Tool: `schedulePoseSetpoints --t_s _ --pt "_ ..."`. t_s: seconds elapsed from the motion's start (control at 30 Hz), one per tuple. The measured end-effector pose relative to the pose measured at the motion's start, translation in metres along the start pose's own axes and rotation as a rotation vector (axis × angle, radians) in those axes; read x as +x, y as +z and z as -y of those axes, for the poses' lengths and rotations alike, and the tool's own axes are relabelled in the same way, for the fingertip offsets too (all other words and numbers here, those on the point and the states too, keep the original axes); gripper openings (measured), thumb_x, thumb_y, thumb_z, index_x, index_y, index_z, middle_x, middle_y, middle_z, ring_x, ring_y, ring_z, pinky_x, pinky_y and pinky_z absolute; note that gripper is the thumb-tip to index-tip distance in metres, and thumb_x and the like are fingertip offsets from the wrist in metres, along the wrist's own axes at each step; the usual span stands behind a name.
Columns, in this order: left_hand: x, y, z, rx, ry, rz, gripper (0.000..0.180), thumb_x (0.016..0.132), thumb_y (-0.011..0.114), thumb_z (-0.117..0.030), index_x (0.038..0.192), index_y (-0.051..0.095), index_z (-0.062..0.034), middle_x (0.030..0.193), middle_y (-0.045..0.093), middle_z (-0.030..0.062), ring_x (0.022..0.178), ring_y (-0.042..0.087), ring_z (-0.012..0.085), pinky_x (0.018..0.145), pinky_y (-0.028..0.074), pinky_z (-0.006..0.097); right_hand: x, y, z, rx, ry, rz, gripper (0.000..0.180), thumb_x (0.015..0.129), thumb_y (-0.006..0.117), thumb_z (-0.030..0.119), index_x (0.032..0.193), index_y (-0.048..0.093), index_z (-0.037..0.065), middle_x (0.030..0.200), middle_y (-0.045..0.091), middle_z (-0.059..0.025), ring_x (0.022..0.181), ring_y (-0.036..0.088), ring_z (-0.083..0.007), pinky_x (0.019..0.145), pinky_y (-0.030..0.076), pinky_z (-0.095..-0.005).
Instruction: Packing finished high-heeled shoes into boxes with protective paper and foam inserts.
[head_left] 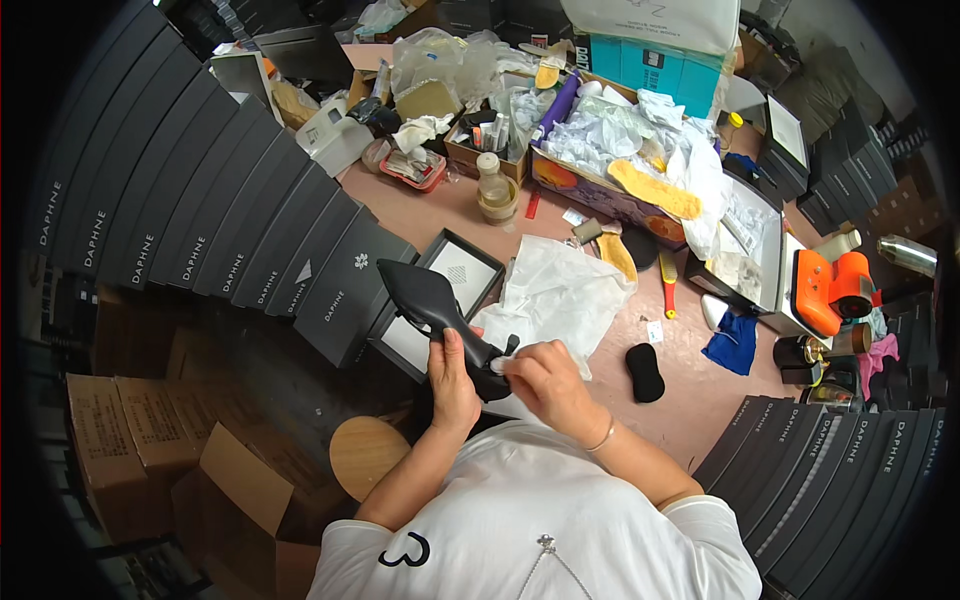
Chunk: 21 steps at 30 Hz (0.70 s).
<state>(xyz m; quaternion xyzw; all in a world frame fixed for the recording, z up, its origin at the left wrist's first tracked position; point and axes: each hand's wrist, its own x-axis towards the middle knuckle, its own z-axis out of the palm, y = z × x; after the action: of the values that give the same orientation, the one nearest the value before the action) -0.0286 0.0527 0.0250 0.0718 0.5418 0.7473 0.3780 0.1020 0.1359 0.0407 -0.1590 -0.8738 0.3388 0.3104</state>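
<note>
A black pointed-toe heeled shoe [412,296] is tilted in front of me, toe toward the far left and heel end near my body. My left hand [453,388] is closed around its middle. At the heel end, my right hand [552,388] pinches a small white wad [498,366] against the shoe; its exact kind is too small to tell. Beneath and beyond the shoe lies an open dark shoebox [478,262] with a pale inside. Crumpled white tissue paper [565,300] spreads on the table right of it.
Dark shoeboxes [150,170] are stacked at left, and more [850,480] at right. A patterned box of crumpled paper [600,185] stands at the back. A black oval pad [645,373], a blue cloth [731,344] and an orange device [820,290] sit at right. Cardboard cartons [140,440] are lower left.
</note>
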Motion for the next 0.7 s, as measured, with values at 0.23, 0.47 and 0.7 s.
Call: schedulePoseSetpoints --t_s 0.23,0.47,0.7 --pt "0.010 -0.004 -0.029 -0.161 -0.172 0.176 0.050 0.099 0.035 -0.050 0.108 0.052 -0.0039 0.084 0.062 0.0064 0.066 0.058 0.0094 0.056 0.050 0.024 0.001 -0.100 -0.049 -0.236 0.257 -0.220 0.018 0.074 0.062 -0.008 0.089 0.061 0.003 0.087 0.058 -0.0109 0.083 0.056 -0.0294 0.073 0.045 -0.0371" --pt "0.011 0.006 -0.031 -0.393 -0.328 0.386 0.067 0.091 0.034 -0.067 0.090 0.056 -0.0043 0.061 0.047 -0.0009 0.045 0.041 0.0071 0.040 0.034 0.021 0.013 -0.156 -0.073 -0.610 0.158 -0.442 0.011 0.082 0.062 -0.006 0.091 0.059 0.000 0.088 0.058 -0.0101 0.069 0.056 -0.0206 0.062 0.046 -0.0282" --pt "0.017 -0.006 -0.020 -0.520 -0.321 0.599 0.056 0.096 0.034 -0.057 0.128 0.052 -0.0149 0.077 0.054 0.0020 0.052 0.033 0.0092 0.045 0.031 0.022 -0.004 -0.138 -0.081 -0.319 0.298 -0.438 0.009 0.081 0.061 -0.006 0.088 0.059 -0.001 0.082 0.057 -0.0090 0.070 0.056 -0.0191 0.065 0.045 -0.0283"
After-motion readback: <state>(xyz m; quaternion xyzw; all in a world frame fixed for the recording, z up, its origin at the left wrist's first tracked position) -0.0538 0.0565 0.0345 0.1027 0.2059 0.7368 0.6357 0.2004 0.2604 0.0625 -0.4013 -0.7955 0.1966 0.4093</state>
